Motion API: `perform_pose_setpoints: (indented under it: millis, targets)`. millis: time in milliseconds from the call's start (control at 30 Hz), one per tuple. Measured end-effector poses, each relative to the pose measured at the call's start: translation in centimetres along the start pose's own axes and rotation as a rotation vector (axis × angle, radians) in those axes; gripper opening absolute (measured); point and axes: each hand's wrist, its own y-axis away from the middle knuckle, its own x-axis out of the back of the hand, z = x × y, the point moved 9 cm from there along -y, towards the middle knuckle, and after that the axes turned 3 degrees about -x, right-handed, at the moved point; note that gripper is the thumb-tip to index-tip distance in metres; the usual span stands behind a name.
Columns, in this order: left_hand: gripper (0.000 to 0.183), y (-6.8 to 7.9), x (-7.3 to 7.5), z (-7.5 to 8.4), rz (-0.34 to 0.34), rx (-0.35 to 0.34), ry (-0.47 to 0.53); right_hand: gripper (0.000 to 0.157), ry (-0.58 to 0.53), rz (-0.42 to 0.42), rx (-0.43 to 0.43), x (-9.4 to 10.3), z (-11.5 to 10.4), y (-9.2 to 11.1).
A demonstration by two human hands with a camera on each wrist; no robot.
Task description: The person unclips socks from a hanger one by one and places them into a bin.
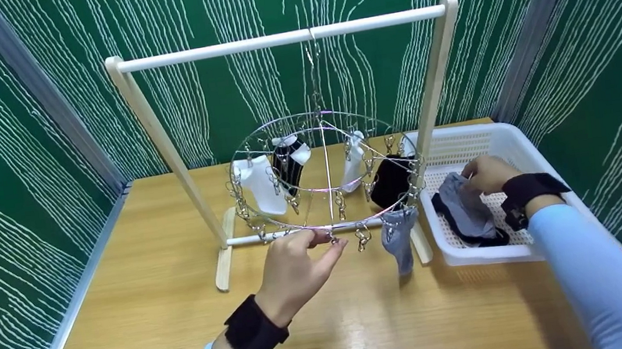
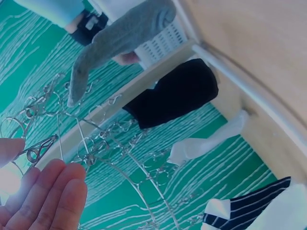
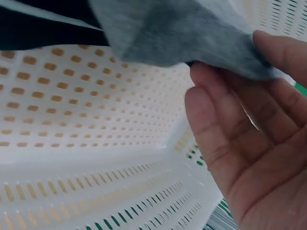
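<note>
A round wire drying hanger [image 1: 329, 189] with metal clips hangs from the rack's bar. At its front edge my left hand [image 1: 292, 267] pinches a metal clip [image 2: 36, 152] between thumb and index finger, the other fingers nearly straight. My right hand [image 1: 489, 174] is over the white basket and grips a grey sock [image 3: 177, 36] by one end between thumb and fingers. The rest of that sock lies over dark cloth [image 1: 450, 223] in the basket. Just right of my left hand, another grey sock [image 1: 400, 240] hangs from the hanger.
A white sock [image 1: 261, 186], a black-and-white striped sock [image 1: 289, 171], a second white sock [image 1: 353, 164] and a black sock [image 1: 391, 183] hang around the hanger. The wooden rack [image 1: 165, 150] stands on the table [image 1: 159, 332]. Its right post is close beside the white basket [image 1: 537, 154]. Green walls enclose the table.
</note>
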Motion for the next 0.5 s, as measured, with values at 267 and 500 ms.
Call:
perform_pose_setpoints:
  millis: [267,500]
  targets:
    - [0.018,0.0,0.0,-0.1,-0.001,0.006,-0.002,0.036,-0.014,0.136,0.074,2.5,-2.4,1.7]
    - [0.018,0.0,0.0,-0.3,-0.007,0.028,0.012,0.031,-0.055,0.207,0.158,4.2,-5.9,4.0]
